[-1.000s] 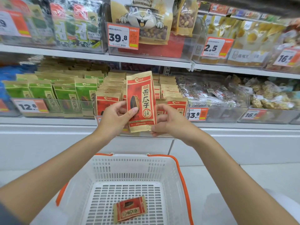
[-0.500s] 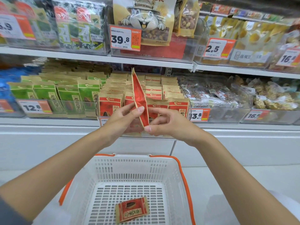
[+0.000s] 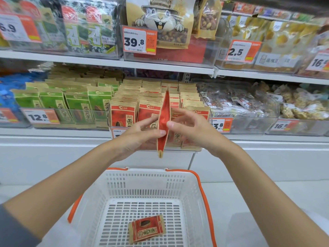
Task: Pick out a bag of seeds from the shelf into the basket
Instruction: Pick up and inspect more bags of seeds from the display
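I hold a red and tan bag of seeds edge-on and upright in front of the shelf, pinched from both sides. My left hand grips its left face with thumb and fingers. My right hand presses the right face, fingers spread. More red seed bags stand in rows in a clear bin behind the hands. Below, a white basket with orange handles holds one red seed bag lying flat on its floor.
Green seed bags fill the bin to the left, clear snack packs the bins to the right. The upper shelf carries seaweed packs and nut bags with price tags. A white shelf base runs below.
The held bag has turned from facing me to edge-on and has come down slightly. My right hand has shifted from its lower edge to its side. The view has tilted down a little.
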A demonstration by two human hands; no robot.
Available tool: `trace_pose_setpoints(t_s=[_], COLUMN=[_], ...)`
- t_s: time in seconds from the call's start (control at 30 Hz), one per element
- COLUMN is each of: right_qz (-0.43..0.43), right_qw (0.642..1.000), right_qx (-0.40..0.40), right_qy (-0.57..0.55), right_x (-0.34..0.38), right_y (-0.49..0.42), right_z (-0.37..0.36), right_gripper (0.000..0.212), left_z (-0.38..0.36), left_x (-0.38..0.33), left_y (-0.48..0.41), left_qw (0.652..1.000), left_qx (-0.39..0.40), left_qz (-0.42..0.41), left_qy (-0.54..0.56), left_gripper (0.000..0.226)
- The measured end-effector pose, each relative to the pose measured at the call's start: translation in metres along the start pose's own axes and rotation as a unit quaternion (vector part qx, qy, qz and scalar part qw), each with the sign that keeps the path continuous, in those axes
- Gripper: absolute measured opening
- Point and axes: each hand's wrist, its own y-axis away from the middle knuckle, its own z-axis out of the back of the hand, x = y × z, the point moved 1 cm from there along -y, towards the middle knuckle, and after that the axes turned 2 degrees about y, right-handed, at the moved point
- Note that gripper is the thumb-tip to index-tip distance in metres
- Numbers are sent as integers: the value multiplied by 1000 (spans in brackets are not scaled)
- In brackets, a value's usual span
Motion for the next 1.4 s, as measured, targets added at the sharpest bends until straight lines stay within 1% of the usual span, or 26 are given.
trace_pose_setpoints(t_s=[0.07, 0.13, 0.2, 0.23, 0.3, 0.43, 0.53, 0.63, 0.77, 0.83, 0.93, 1.0, 1.03, 1.1, 1.2, 1.3, 1.4], right_qz=[-3, -16, -25, -25, -21, -24, -22, -16, -25, -29, -37, -48, -54, -63, -69, -67, -66], right_qw=[998, 995, 995, 995, 995, 993, 992, 992, 994, 994, 992, 989, 987, 983, 980, 981, 982], right_qx=[-50, -73, -86, -88, -82, -74, -81, -87, -100, -103, -118, -141, -153, -173, -183, -180, -175], right_qy=[-38, -61, -54, -48, -55, -91, -98, -87, -48, -37, 6, 18, 18, 10, -26, -36, -35], right_x=[0, 0, 0, -1, -1, -4, -4, -3, -7, -6, -5, -5, -6, -7, -9, -9, -10], right_y=[-2, -3, -2, -2, -2, -3, -3, -3, -3, -4, -5, -6, -6, -6, -7, -7, -7], right_z=[3, 4, 5, 4, 3, 3, 3, 1, -6, -8, -5, 1, 4, 9, 13, 13, 13], right_gripper=[75, 90, 97, 97, 91, 70, 64, 68, 75, 75, 75, 74, 71, 56, 37, 32, 34], left_z=[-2, -4, -5, -4, -3, -1, -1, -7, -15, -17, -16, -13, -11, -6, -3, -4, -4], left_x=[2, 1, 0, 0, 1, 1, 0, -3, -9, -9, -9, -9, -10, -12, -13, -13, -13], left_y=[0, 1, 2, 2, 2, 1, 2, 4, 7, 8, 8, 6, 5, 3, 3, 2, 2], left_qw=[999, 998, 996, 995, 993, 991, 991, 996, 997, 996, 998, 998, 998, 997, 996, 996, 996], left_qx=[35, 59, 79, 89, 104, 120, 118, 85, 32, 14, -10, -29, -47, -80, -85, -81, -82], left_qz=[16, 26, 35, 40, 48, 56, 57, 35, -4, -12, -11, -14, -14, -5, 6, 12, 16], left_qy=[0, -4, 3, 8, 15, 16, 19, -3, -73, -87, -63, -48, -41, -14, 14, 18, 23], left_gripper=[84, 81, 77, 74, 68, 62, 59, 56, 68, 60, 46, 41, 40, 43, 49, 52, 54])
